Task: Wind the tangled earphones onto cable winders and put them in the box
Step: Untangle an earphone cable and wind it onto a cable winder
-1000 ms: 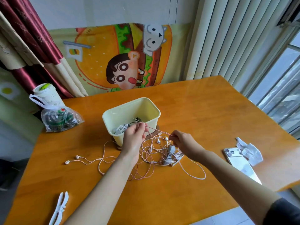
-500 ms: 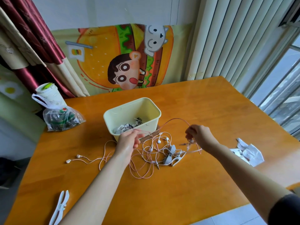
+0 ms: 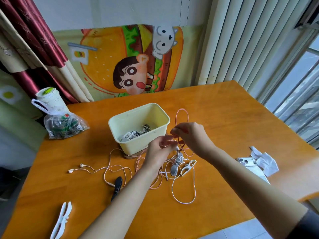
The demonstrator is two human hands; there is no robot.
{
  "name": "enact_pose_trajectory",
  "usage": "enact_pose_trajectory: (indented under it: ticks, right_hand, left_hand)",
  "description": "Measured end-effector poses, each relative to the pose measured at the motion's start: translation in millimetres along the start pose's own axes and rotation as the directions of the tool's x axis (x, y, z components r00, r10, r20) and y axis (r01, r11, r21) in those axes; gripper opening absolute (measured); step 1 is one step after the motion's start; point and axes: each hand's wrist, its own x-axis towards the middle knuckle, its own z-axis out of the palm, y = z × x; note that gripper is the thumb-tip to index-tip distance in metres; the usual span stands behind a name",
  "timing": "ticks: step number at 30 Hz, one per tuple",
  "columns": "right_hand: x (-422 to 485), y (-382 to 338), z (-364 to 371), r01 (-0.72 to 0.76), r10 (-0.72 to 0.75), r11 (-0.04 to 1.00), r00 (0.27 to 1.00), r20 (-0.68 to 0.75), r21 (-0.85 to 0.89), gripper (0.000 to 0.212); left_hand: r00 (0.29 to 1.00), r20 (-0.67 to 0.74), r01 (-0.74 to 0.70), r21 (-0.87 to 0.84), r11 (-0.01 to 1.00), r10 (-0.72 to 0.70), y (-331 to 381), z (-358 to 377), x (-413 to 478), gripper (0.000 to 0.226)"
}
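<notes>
A tangle of pink and white earphone cables (image 3: 172,171) lies on the orange table (image 3: 224,121) in front of the pale yellow box (image 3: 155,135). Wound earphones rest inside the box. My left hand (image 3: 160,150) and my right hand (image 3: 189,135) meet just right of the box, both pinching the pink cable; a pink loop (image 3: 181,116) stands up above my right hand. Two earbuds (image 3: 76,168) trail to the left. A grey winder (image 3: 176,164) and a white winder (image 3: 188,167) sit in the tangle, a black winder (image 3: 117,187) left of my forearm, another white winder (image 3: 62,219) near the front edge.
A plastic bag (image 3: 63,125) and a cup (image 3: 48,99) stand at the table's back left corner. A white phone (image 3: 248,166) and crumpled tissue (image 3: 265,163) lie at the right. Curtains and a cartoon cloth hang behind; a window is on the right.
My right hand has come back in from the right to meet my left hand beside the box. The pink cable now forms a raised loop. The view has shifted, showing the black winder.
</notes>
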Motion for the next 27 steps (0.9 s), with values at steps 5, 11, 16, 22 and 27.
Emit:
enact_pose_trajectory:
  ticks: [5, 11, 16, 22, 27]
  right_hand:
    - [-1, -5, 4, -0.047, 0.044, 0.985, 0.999, 0.020, 0.169, 0.017]
    - [5, -9, -2, -0.087, 0.083, 0.932, 0.996, 0.027, 0.352, 0.018]
    - [13, -6, -16, -0.085, 0.116, 0.928, 0.991, -0.065, 0.362, 0.020]
    - [15, -7, -21, 0.020, 0.008, 0.989, 0.983, -0.185, 0.149, 0.024]
    - [17, -5, -24, 0.045, -0.034, 0.998, 0.976, -0.215, 0.043, 0.025]
  left_hand:
    - [0.998, 0.069, -0.019, 0.088, 0.996, 0.013, 0, 1, -2, 0.007]
    - [0.993, 0.090, -0.098, 0.225, 0.969, 0.080, -12, 0, -2, 0.007]
    - [0.990, 0.134, 0.000, 0.306, 0.952, -0.043, -34, -11, -2, 0.013]
    - [0.995, 0.054, 0.071, 0.160, 0.985, -0.081, -32, -13, -2, 0.016]
    - [0.989, -0.006, 0.147, -0.187, 0.971, -0.150, -8, -20, 5, 0.003]
